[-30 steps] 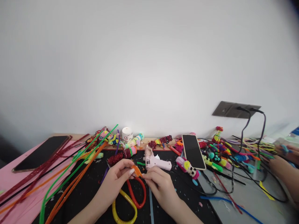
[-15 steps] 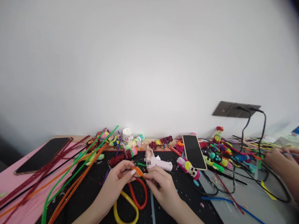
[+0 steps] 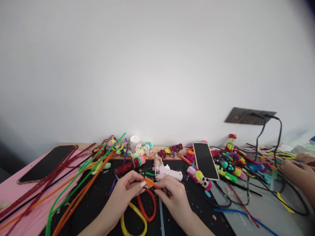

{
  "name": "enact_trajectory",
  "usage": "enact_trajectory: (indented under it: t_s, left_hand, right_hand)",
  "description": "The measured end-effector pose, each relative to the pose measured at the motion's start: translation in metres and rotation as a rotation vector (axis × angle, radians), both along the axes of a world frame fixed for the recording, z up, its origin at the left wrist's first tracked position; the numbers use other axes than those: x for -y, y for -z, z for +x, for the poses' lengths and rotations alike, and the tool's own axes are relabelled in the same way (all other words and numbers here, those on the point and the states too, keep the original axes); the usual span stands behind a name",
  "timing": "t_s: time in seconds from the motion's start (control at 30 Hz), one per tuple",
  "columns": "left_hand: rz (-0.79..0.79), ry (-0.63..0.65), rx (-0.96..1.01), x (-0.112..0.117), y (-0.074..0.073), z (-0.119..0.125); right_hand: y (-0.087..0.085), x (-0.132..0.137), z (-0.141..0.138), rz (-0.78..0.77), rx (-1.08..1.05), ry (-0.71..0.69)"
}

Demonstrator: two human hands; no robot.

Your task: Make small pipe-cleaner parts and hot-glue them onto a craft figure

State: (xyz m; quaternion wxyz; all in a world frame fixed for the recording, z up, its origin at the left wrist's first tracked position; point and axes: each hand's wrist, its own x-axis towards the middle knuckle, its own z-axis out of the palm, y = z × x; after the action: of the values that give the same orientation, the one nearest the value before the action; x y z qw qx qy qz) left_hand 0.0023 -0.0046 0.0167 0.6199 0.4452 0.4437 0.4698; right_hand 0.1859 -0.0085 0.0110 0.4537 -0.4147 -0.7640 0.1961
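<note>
Pinches orange piece (image 3: 148, 182) between thumb and fingers of left hand (image 3: 128, 190); grips its opposite end with fingers of right hand (image 3: 174, 194). Apparently holds it up off black mat (image 3: 197, 218), midway between both hands, probably to steady a small thing and see it well. Has scissors (image 3: 155, 204) directly below, with red and yellow loops toward the body, likely for easy reach; cannot tell much of the blades, hidden by left hand. Has clear stick (image 3: 161, 214) between forearms, glue gun (image 3: 167, 172) on its side just beyond right hand, perhaps set there for quick use but crowding it. To the left, runs into orange stems (image 3: 85, 188) and green stems (image 3: 48, 216). To the right, faces figurine (image 3: 201, 179), phone (image 3: 205, 162) and looping cord (image 3: 307, 207); well apart, at desk (image 3: 261, 209) edge, shows co-worker's hands (image 3: 296, 169).
</note>
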Motion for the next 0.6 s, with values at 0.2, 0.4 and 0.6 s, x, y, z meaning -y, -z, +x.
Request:
enact_trajectory:
  t_s: [0.2,0.4,0.6]
  left_hand:
    - [0.0,-0.006,0.051,0.0004,0.0027,0.0028]
    - [0.034,-0.009,0.061,0.001,0.006,0.0026]
    - [0.04,-0.02,0.036,0.0015,0.004,0.0038]
  right_hand:
    - [0.0034,0.0016,0.0001,-0.01,0.005,0.042]
    - [0.0068,0.002,0.0005,-0.03,0.002,0.055]
    - [0.0026,0.0009,0.0006,0.027,-0.019,0.066]
